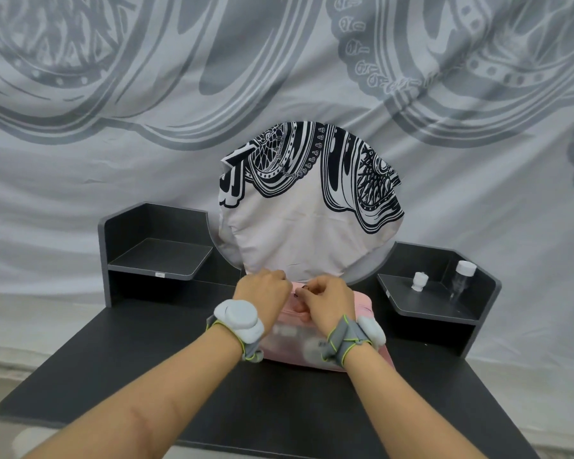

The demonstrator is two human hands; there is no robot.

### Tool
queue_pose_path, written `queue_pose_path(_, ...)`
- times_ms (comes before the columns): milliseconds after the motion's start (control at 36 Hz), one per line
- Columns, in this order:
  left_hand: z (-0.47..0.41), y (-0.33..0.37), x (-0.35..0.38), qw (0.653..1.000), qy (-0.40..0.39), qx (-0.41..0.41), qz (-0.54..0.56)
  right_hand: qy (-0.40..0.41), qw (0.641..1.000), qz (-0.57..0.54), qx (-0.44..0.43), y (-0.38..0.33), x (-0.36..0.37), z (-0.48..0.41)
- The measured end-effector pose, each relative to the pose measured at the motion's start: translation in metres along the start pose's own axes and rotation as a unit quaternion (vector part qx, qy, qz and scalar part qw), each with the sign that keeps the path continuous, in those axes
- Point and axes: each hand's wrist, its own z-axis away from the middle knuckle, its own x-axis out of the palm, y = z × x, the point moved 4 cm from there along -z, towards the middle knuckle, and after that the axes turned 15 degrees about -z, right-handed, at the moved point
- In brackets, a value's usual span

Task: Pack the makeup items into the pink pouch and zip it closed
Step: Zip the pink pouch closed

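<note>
The pink pouch stands on the dark table, with a translucent front panel through which blurred items show. My left hand is closed on the pouch's top left edge. My right hand pinches the zipper pull at the top middle of the pouch. Both hands cover most of the upper edge, so how far the zipper is closed is hidden. Each wrist carries a grey strap with a white sensor.
A dark desk has raised shelves at the left and right. On the right shelf stand a small white jar and a clear bottle with a white cap. A cloth-covered round mirror rises behind the pouch.
</note>
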Motion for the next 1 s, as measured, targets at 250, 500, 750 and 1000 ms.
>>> queue_pose_path(250, 0.000, 0.011, -0.005, 0.998, -0.022, 0.022, -0.060, 0.025, 0.999, 0.025, -0.024, 0.007, 0.001, -0.004)
queue_pose_path(500, 0.004, 0.013, -0.001, 0.994, -0.059, 0.027, -0.092, 0.072, 0.997, -0.010, 0.022, 0.017, -0.024, -0.007)
queue_pose_path(750, 0.002, 0.025, -0.018, 0.990, -0.083, 0.025, -0.115, 0.073, 0.996, -0.039, 0.040, 0.017, -0.049, 0.003)
queue_pose_path(1000, -0.021, 0.047, 0.005, 0.996, -0.025, 0.040, 0.073, 0.085, 0.995, 0.029, 0.040, 0.023, -0.055, 0.005)
